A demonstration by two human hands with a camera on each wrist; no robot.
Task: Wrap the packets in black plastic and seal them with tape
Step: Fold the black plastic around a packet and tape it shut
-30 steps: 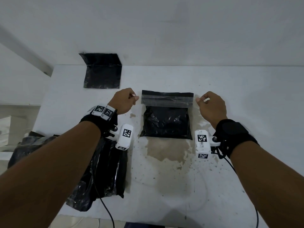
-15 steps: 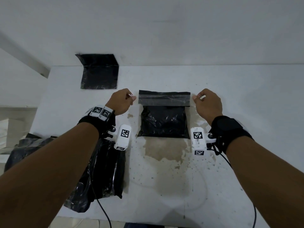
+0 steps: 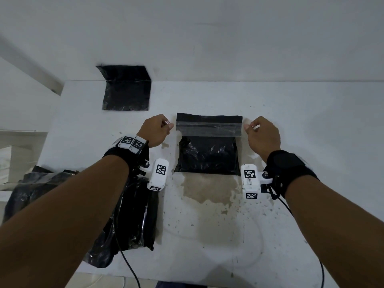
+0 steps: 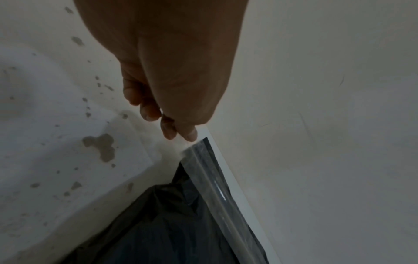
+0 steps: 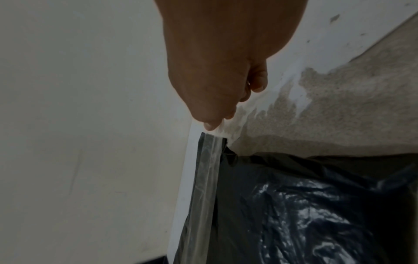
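Near left on the surface (image 3: pixel 207 235) lies a heap of black plastic (image 3: pixel 133 215). Mid-surface sits the wrapped packet (image 3: pixel 207 156); the left hand (image 3: pixel 154 129) and right hand (image 3: pixel 262 135) each pinch an end of the clear tape (image 3: pixel 208 128) stretched across its far fold. This looks like the sealing step; next, press the tape down flat. A taped black sheet (image 3: pixel 126 90) lies far left.

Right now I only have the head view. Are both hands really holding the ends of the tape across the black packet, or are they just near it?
Observer: The left wrist view shows the left hand pinching the end of the clear tape between thumb and fingertip, just past the packet's corner.
Operator: And the right?
Observer: In the right wrist view the right hand pinches the other end the same way, off the edge of the black packet.
Operator: Is the tape lying flat?
Observer: Up close it has a lengthwise crease. I cannot tell whether it is stuck down.
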